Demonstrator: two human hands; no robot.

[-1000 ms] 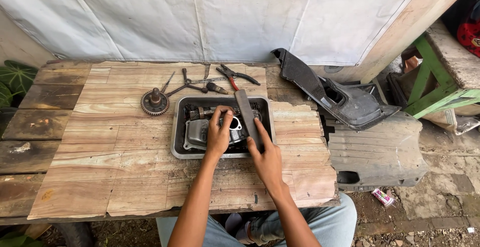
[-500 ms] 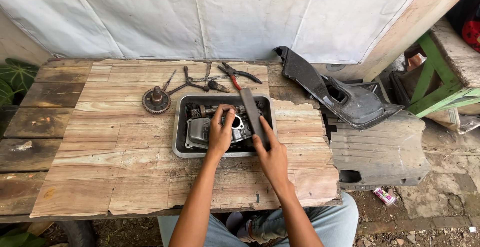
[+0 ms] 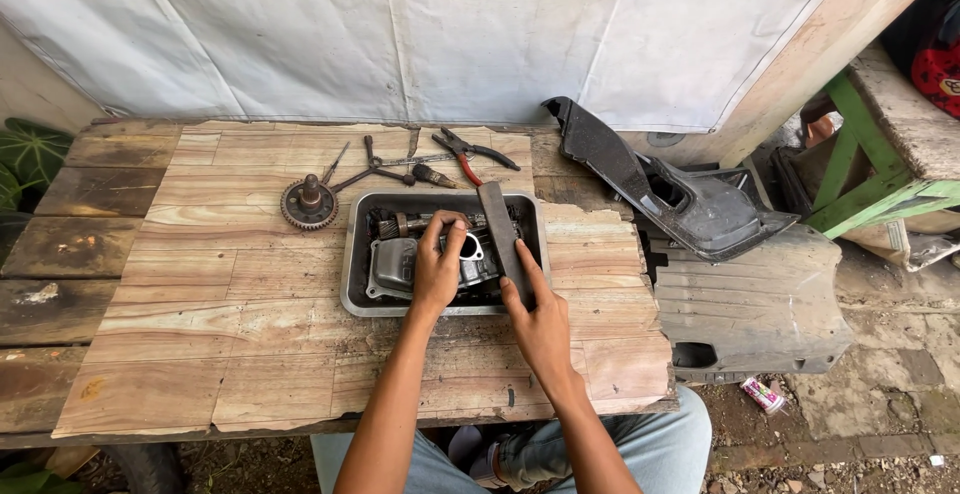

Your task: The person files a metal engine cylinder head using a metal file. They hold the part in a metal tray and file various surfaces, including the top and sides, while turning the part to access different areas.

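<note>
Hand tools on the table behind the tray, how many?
About 4: a cross wrench, a thin screwdriver left of it, a dark short-handled tool, and red-handled pliers at the right. They overlap, so more may be hidden.

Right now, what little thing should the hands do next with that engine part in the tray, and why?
Probably draw the flat dark bar across the top of the grey engine part. The right hand already holds the bar angled over the metal tray, and the left hand presses down on the part, which looks like steadying it.
</note>
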